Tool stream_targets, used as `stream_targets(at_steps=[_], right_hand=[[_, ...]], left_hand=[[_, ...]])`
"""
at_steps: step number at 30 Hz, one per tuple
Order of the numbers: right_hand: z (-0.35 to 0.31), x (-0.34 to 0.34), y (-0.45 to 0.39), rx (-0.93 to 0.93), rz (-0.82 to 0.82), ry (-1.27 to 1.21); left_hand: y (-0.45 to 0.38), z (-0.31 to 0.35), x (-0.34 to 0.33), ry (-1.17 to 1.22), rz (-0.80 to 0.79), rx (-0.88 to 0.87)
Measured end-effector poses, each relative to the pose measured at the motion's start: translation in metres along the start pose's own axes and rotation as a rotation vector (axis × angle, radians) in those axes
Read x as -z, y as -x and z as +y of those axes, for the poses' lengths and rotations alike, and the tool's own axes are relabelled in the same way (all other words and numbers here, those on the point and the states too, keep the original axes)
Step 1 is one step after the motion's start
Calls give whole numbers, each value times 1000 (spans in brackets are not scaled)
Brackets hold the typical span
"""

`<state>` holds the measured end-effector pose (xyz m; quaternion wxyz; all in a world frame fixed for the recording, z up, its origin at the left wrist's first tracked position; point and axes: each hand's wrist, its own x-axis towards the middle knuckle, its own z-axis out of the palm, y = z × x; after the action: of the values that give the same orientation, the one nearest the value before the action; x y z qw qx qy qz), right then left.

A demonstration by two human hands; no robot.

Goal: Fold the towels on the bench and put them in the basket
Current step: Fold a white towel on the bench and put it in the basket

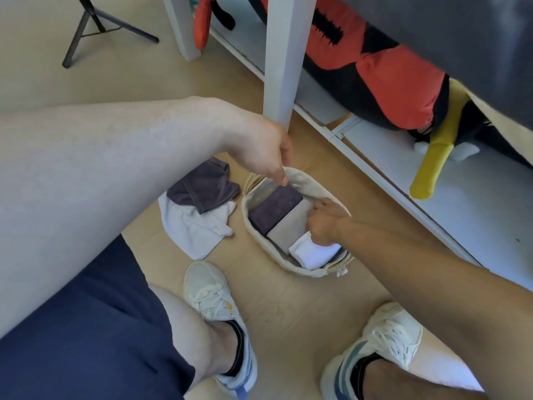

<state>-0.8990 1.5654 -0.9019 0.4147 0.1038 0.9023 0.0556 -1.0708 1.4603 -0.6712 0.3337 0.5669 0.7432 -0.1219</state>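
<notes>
A cream woven basket [315, 184] stands on the floor between my feet and a white bench frame. Inside lie a folded dark purple towel [274, 209], a folded beige towel [290, 229] and a folded white towel [313, 252], side by side. My left hand [265, 153] pinches the basket's far rim. My right hand [324, 223] reaches into the basket, fingers curled down onto the white towel and against the beige one. To the left of the basket, an unfolded dark grey towel [204, 187] lies on a crumpled white towel [196, 229].
A white bench leg [284, 59] rises just behind the basket, with a low white shelf [461, 197] holding a red, black and yellow plush toy [389, 79]. A black tripod [95, 27] stands at the far left. My two white sneakers [213, 295] rest on the wooden floor.
</notes>
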Motion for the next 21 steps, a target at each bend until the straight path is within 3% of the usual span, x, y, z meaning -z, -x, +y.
stream_targets(at_steps=[4, 9, 17, 21], right_hand=[[-16, -20, 0, -67, 164, 77], [-24, -23, 11, -93, 312, -184], [-41, -27, 19, -101, 93, -631], [-52, -37, 12, -47, 47, -599]], left_hand=[[1, 2, 0, 2, 12, 0], [3, 2, 2, 4, 16, 3], [4, 6, 5, 6, 16, -14], [3, 10, 5, -1, 14, -21]])
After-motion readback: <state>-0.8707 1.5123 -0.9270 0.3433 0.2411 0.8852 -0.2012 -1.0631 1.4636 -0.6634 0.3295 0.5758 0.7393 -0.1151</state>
